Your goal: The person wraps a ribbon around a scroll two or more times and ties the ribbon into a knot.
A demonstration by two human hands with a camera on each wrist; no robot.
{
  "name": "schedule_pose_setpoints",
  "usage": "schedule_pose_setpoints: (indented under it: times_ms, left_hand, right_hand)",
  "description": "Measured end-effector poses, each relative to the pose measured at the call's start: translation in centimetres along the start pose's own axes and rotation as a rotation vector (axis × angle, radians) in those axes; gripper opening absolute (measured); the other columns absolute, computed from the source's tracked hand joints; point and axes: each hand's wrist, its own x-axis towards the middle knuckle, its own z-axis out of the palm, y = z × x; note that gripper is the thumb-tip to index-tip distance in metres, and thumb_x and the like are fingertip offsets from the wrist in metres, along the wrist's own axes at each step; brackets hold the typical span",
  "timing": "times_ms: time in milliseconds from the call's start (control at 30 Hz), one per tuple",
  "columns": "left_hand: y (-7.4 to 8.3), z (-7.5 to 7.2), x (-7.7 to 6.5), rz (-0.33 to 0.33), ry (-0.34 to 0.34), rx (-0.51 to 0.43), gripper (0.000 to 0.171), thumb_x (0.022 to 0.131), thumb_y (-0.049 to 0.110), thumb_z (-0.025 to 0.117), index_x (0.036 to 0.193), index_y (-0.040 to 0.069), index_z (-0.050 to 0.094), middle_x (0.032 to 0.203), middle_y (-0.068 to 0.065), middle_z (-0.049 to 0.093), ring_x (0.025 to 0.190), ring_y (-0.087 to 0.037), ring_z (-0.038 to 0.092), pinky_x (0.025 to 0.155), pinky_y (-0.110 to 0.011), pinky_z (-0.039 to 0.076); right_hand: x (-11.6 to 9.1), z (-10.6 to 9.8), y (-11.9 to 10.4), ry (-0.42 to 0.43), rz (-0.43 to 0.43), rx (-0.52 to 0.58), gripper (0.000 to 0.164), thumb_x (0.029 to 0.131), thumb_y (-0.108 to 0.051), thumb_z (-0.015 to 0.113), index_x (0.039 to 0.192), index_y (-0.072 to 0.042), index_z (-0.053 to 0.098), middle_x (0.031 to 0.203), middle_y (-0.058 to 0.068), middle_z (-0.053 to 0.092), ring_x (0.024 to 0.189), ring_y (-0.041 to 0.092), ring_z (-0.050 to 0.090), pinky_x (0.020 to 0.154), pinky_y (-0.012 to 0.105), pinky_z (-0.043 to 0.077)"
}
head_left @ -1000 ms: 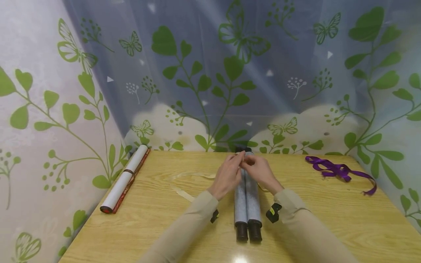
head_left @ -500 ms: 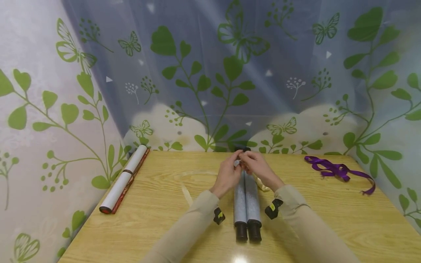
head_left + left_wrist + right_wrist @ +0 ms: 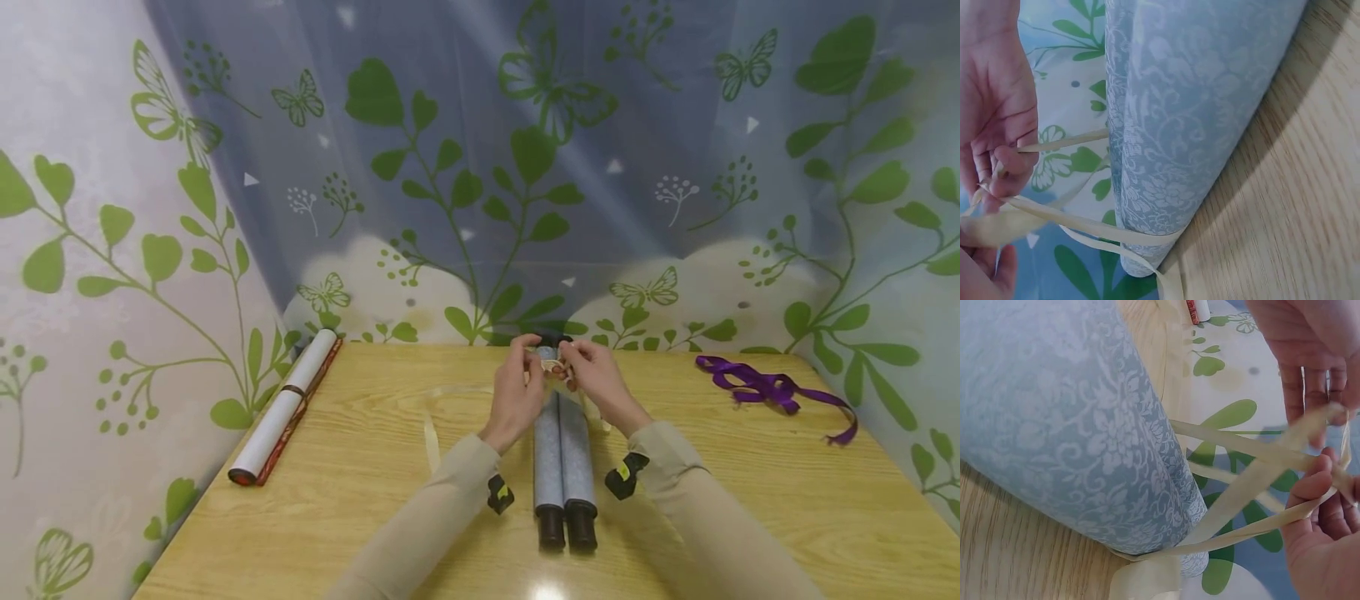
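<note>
Two rolled scrolls, one a light blue floral roll (image 3: 548,458) and the other its twin (image 3: 577,458), lie side by side with dark knobs at their ends. A cream ribbon (image 3: 1091,222) runs round their far part and rises to both hands. My right hand (image 3: 603,387) pinches the ribbon between thumb and fingers, plain in the right wrist view, where the ribbon (image 3: 1235,537) crosses itself. Opposite, my left hand (image 3: 517,392) holds another stretch of it by the thumb, index finger raised. A small loop shows between the hands, above the scrolls.
At the left of the wooden table (image 3: 360,533) lies a white scroll (image 3: 281,417) with a red edge and dark tie. A crumpled purple ribbon (image 3: 765,390) is at the right. Behind stands a leaf-printed curtain (image 3: 450,208).
The hands have parted a little, and a cream loop now shows between them. The loose ribbon tail at the left has been drawn in toward the scrolls.
</note>
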Motion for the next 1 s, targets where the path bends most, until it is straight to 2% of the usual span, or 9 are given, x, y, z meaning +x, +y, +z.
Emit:
schedule_pose_setpoints:
  times_ms: [133,233,367,467,600,633,733,867,1000]
  left_hand:
    - [-0.1,0.0,-0.2,-0.004,-0.035,-0.085,0.031,0.105,0.009,0.038,0.136,0.011,0.044,0.084,-0.017,0.059,0.046,-0.017,0.054,0.044,-0.022,0.043]
    - [-0.4,-0.1,-0.5,-0.034,-0.095,-0.075,0.036,0.104,0.009,0.043,0.139,0.013,0.042,0.084,-0.018,0.062,0.037,-0.008,0.040,0.040,-0.021,0.035]
    - [-0.9,0.0,-0.9,-0.114,-0.182,-0.042,0.046,0.100,0.010,0.052,0.144,0.012,0.040,0.082,-0.017,0.067,0.043,-0.008,0.046,0.046,-0.020,0.038]
    - [-1.1,0.2,-1.1,-0.169,-0.204,-0.011,0.048,0.098,0.012,0.056,0.144,0.007,0.042,0.083,-0.016,0.071,0.056,-0.014,0.061,0.053,-0.019,0.043]
    - [-1.3,0.7,-1.1,-0.197,-0.181,0.022,0.039,0.098,0.013,0.058,0.135,0.001,0.055,0.082,-0.014,0.073,0.072,-0.022,0.071,0.053,-0.020,0.047]
    - [-1.4,0.8,-1.0,-0.203,-0.169,0.028,0.034,0.097,0.011,0.058,0.130,0.001,0.059,0.081,-0.014,0.072,0.071,-0.024,0.072,0.050,-0.020,0.046]
    - [-1.3,1.1,-0.9,-0.204,-0.117,0.071,0.020,0.096,0.010,0.059,0.111,0.002,0.070,0.076,-0.009,0.071,0.063,-0.015,0.069,0.047,-0.019,0.044]
    - [-1.3,1.2,-0.8,-0.186,-0.042,0.115,0.011,0.094,0.014,0.064,0.094,0.006,0.072,0.073,-0.005,0.070,0.057,-0.004,0.057,0.048,-0.018,0.043]
    - [-1.5,1.2,-1.0,-0.159,-0.003,0.124,0.011,0.093,0.017,0.066,0.092,0.008,0.073,0.080,-0.004,0.069,0.068,-0.010,0.059,0.057,-0.020,0.046]
  right_hand:
    - [0.2,-0.2,0.4,0.035,0.014,-0.015,0.036,0.104,-0.032,0.048,0.101,0.002,0.059,0.085,0.005,0.063,0.078,0.021,0.064,0.065,0.034,0.053]
    - [0.2,-0.4,0.4,0.035,0.025,-0.017,0.036,0.104,-0.035,0.046,0.107,-0.001,0.059,0.095,0.006,0.066,0.084,0.019,0.063,0.070,0.036,0.055]
    - [0.2,-0.6,0.5,0.018,0.037,0.008,0.036,0.104,-0.035,0.045,0.110,-0.002,0.058,0.100,0.006,0.066,0.084,0.017,0.056,0.073,0.036,0.056]
    - [0.2,-0.6,0.5,0.002,0.042,0.019,0.037,0.104,-0.035,0.045,0.110,-0.001,0.058,0.098,0.005,0.065,0.082,0.015,0.056,0.074,0.037,0.057]
    - [0.2,-0.5,0.6,-0.012,0.032,0.020,0.039,0.104,-0.034,0.047,0.107,0.002,0.059,0.091,0.002,0.065,0.079,0.013,0.059,0.074,0.034,0.056]
    - [0.2,-0.4,0.6,-0.018,0.028,0.026,0.038,0.104,-0.033,0.047,0.106,0.003,0.059,0.089,0.002,0.065,0.078,0.013,0.061,0.074,0.033,0.056]
    - [0.2,-0.4,0.6,-0.039,-0.002,0.033,0.037,0.104,-0.031,0.048,0.101,0.004,0.059,0.087,0.005,0.064,0.075,0.015,0.064,0.075,0.033,0.057]
    - [0.1,-0.4,0.8,-0.030,-0.061,-0.011,0.037,0.104,-0.028,0.049,0.095,0.007,0.057,0.089,0.014,0.064,0.076,0.021,0.067,0.080,0.044,0.058]
    - [0.0,-0.2,1.3,0.024,-0.091,-0.094,0.036,0.103,-0.027,0.050,0.091,0.006,0.057,0.093,0.019,0.065,0.080,0.025,0.067,0.084,0.051,0.056]
